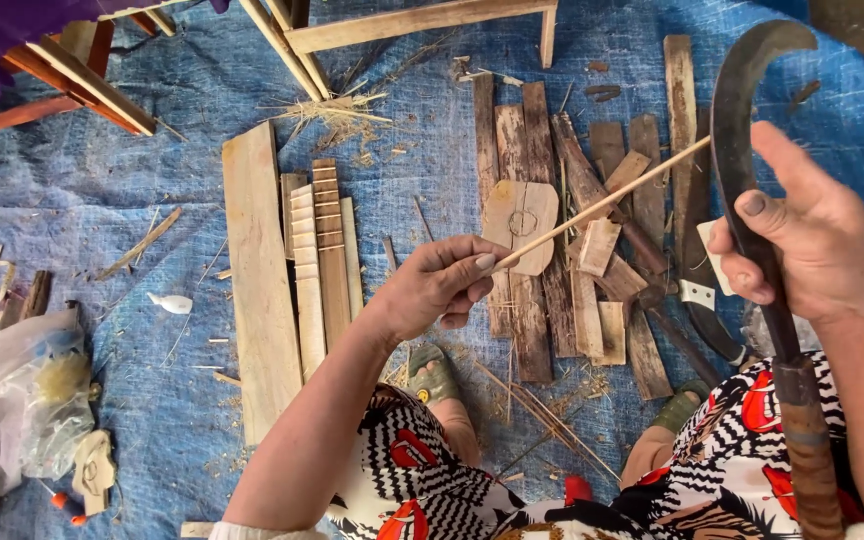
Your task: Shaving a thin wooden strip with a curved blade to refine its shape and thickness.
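1. A blue tarpaulin (132,180) covers the ground across the frame; wood shavings litter it.
2. A long pale plank (260,290) lies left of centre; notched strips (320,260) rest just beside it.
3. Dark weathered slats (542,230) spread over the upper centre and right.
4. A curved dark blade (742,150) with a wrapped handle rises at right; the right hand (817,240) wraps its fingers closed around it.
5. The left hand (437,285), at centre, pinches one end of a thin stick (602,203); the stick slants up right to the blade.
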